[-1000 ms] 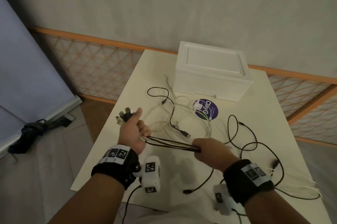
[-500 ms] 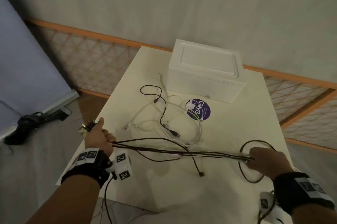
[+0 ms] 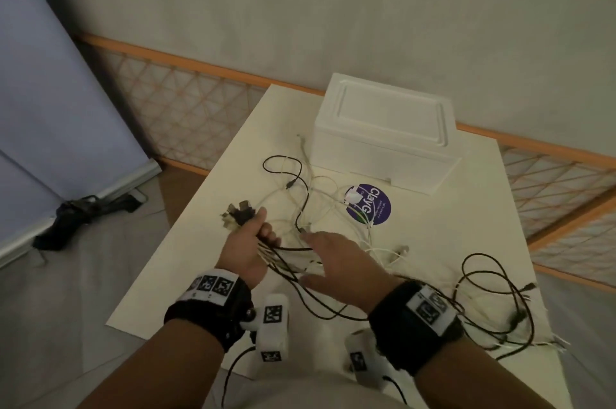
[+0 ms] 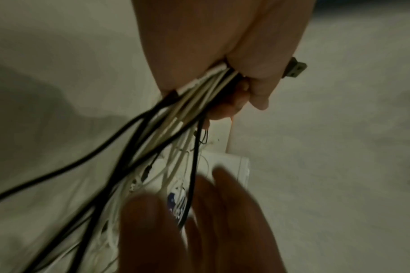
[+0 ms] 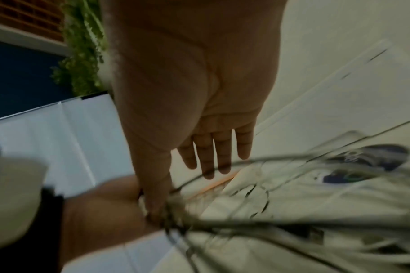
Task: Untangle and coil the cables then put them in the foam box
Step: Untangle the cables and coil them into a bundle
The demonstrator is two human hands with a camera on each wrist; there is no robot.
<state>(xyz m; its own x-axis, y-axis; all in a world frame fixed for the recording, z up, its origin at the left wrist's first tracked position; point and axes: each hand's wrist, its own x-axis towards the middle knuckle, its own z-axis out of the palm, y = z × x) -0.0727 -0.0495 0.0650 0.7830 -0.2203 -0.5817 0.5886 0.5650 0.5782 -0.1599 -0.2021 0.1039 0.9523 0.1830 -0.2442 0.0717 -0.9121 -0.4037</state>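
Note:
My left hand grips a bundle of black and white cables near their plugs, which stick out past my thumb. My right hand hovers flat, fingers straight, just right of the left hand and over the hanging strands, holding nothing. In the right wrist view the fingers are spread straight above blurred cables. More black and white cables trail loose across the table. The white foam box stands at the table's far side with its lid on.
A round purple sticker lies on the cream table in front of the box. A tangle of white cables lies near it. A wooden lattice rail runs behind the table; a dark bundle lies on the floor at left.
My right hand has let go of the stretched cables and come back left beside my left hand, fingers now straight. The left hand moved inward. The cables have gone slack.

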